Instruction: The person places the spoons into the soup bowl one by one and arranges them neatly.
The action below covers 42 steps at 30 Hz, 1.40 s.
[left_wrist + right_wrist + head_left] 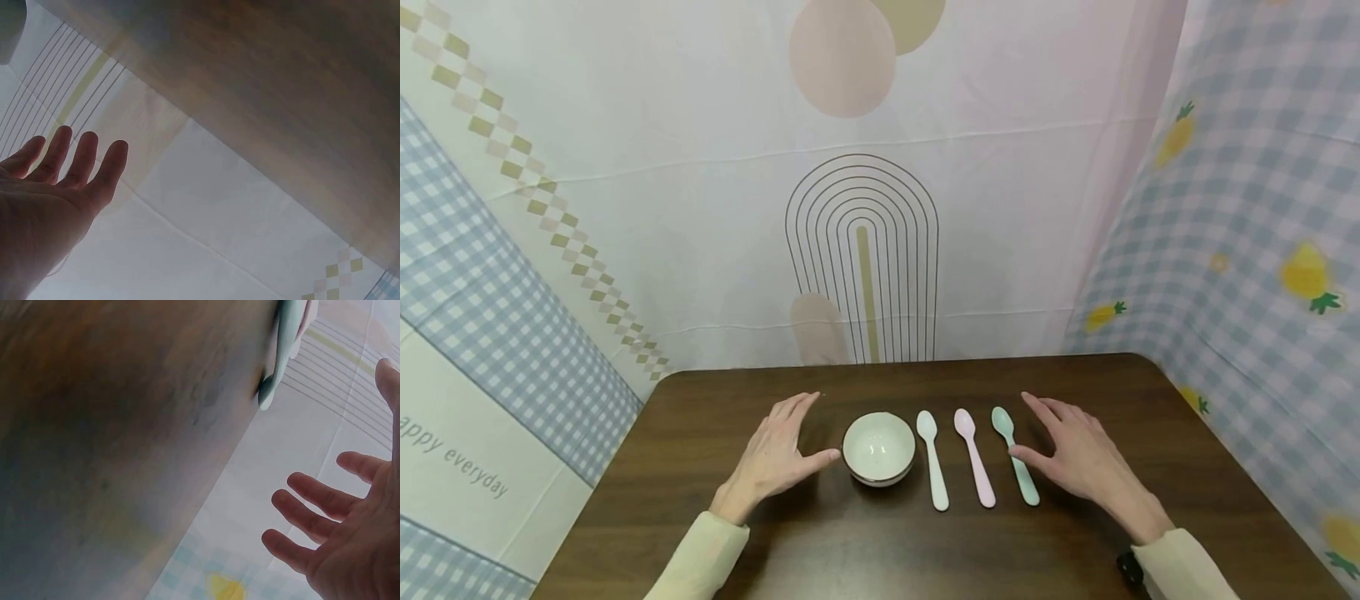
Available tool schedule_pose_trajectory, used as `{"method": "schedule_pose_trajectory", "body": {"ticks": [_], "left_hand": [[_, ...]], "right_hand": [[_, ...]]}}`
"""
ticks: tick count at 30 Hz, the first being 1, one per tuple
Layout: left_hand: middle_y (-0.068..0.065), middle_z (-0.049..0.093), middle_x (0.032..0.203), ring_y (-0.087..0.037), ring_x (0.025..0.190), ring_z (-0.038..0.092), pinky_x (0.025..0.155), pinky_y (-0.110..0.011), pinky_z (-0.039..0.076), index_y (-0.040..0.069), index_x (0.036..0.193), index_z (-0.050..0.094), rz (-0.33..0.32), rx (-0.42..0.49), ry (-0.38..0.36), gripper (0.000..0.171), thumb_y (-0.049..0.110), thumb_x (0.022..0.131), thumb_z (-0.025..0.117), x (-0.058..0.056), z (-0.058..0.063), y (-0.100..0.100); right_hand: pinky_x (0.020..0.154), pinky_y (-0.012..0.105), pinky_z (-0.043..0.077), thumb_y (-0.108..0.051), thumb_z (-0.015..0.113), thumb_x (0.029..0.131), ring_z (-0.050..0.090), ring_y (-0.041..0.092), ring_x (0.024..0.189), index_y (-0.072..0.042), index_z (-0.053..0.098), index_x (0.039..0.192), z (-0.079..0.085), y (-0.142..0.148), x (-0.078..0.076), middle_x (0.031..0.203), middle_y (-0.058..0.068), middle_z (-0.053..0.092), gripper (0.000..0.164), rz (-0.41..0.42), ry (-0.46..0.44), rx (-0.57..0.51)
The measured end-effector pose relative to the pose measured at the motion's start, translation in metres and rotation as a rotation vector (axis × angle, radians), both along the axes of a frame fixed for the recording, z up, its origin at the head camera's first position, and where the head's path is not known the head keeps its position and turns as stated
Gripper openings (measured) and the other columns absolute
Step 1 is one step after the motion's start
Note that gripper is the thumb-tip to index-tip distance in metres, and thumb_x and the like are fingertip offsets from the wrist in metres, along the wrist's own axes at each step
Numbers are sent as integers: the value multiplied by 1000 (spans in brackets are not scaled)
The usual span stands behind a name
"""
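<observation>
A small pale bowl (878,448) with a dark rim stands upright near the middle of the table. To its right lie a white spoon (933,458), a pink spoon (975,457) and a green spoon (1016,454), side by side with their bowls away from me. My left hand (778,454) is beside the bowl on its left, fingers spread and thumb toward the rim. My right hand (1078,454) is at the right of the green spoon, its thumb tip overlapping that spoon's handle in the head view. Both palms hold nothing. The right wrist view shows part of the green spoon (284,353).
The dark wooden table (880,558) ends at a white patterned curtain (715,250) at the back. Blue checked cloth (1247,275) with pineapples hangs along the right side. Another checked panel (512,317) lies to the left.
</observation>
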<state>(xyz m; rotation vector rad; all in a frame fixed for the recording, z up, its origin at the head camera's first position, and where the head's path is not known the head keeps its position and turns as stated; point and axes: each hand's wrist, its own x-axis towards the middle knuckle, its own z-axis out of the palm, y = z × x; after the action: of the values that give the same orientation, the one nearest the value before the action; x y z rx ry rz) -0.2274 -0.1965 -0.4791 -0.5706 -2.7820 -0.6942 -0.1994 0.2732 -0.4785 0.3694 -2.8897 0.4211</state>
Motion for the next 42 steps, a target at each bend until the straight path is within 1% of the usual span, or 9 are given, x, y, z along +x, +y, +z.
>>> {"method": "schedule_pose_trajectory", "body": {"ticks": [5,10,14,19,24,28,32,38,42], "left_hand": [[-20,52,164,-43,151,51,117,-74,44,12,164,46,1,25,-14,100,62,84,81,2,0,2],[-22,51,165,-43,152,50,121,-70,42,9,164,46,-5,57,-29,101,60,84,82,4,0,5],[-22,51,165,-43,152,50,122,-69,42,8,164,46,-3,62,-40,103,60,83,83,5,0,8],[-20,53,164,-41,151,51,120,-68,44,8,163,47,1,46,-32,104,61,81,84,5,2,11],[-19,55,162,-40,150,52,118,-66,45,6,162,48,-9,29,-19,106,62,79,84,5,5,14],[-18,56,161,-40,150,52,119,-64,45,6,161,48,-16,16,-29,106,62,79,85,5,5,18],[-19,56,161,-40,149,53,120,-64,45,6,161,49,-24,12,-38,107,61,77,85,4,5,21],[-23,55,162,-43,150,52,123,-65,41,5,161,49,-37,3,-63,106,62,78,84,3,3,24],[-23,54,163,-43,151,52,125,-63,40,4,161,49,-40,-8,-75,107,63,78,84,4,2,26]], "right_hand": [[112,76,43,-64,74,97,57,52,140,-15,46,166,3,-4,3,155,24,59,89,8,7,-6],[112,76,43,-64,73,97,57,52,141,-14,47,165,2,-7,5,156,23,60,89,13,2,-2],[113,76,43,-64,74,97,57,52,140,-13,48,164,2,-9,6,155,23,60,88,19,12,-3],[113,75,43,-63,74,97,58,51,140,-13,49,163,3,-12,7,155,22,61,87,31,22,-5],[113,75,42,-62,75,96,57,51,141,-13,50,163,5,-16,9,155,22,61,87,44,14,-32],[115,75,41,-62,75,97,56,50,142,-14,49,163,7,-21,10,156,21,60,86,60,8,-49],[116,73,41,-62,74,97,57,49,142,-14,50,163,9,-25,11,155,20,61,85,77,25,-39],[115,72,43,-61,75,97,58,48,141,-12,52,161,9,-29,12,153,19,63,84,88,30,-31],[113,72,45,-60,75,97,59,47,140,-11,52,160,8,-31,14,153,20,62,83,91,16,-57]]}}
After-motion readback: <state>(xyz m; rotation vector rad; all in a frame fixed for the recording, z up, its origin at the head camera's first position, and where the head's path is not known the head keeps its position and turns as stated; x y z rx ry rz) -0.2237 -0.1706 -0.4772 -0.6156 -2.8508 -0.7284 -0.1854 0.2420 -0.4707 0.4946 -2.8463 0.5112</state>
